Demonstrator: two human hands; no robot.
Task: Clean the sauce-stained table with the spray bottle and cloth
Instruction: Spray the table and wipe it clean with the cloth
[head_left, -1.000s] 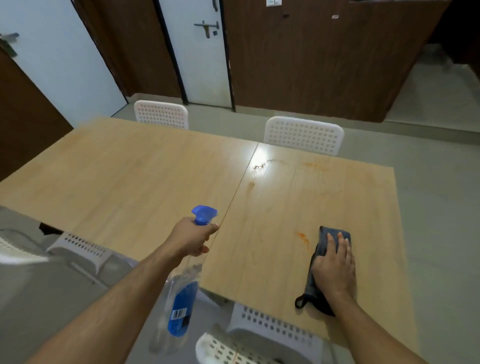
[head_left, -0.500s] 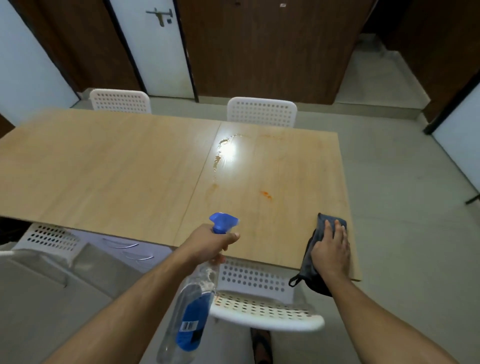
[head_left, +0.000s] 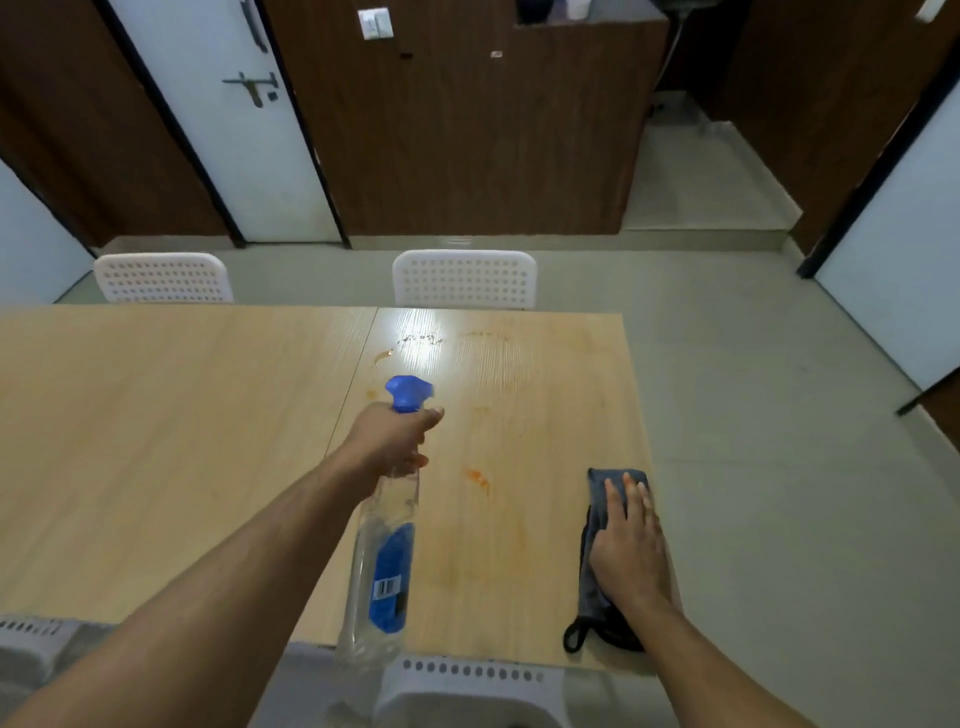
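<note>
- Orange sauce stain (head_left: 477, 478) sits at frame centre on the table (head_left: 156, 441), between both hands, the left hand (head_left: 390, 439) nearer.
- That hand grips the spray bottle (head_left: 387, 545) by its neck, long axis running away up-frame.
- Right hand (head_left: 628, 551) presses flat, fingers straight, on the grey cloth (head_left: 597, 566) beside the table's right edge; bare wood lies leftward for wiping.

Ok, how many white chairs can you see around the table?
4: two beyond the far edge, one at the near edge below the spray bottle, one partly cut off at bottom left. More may be hidden.
</note>
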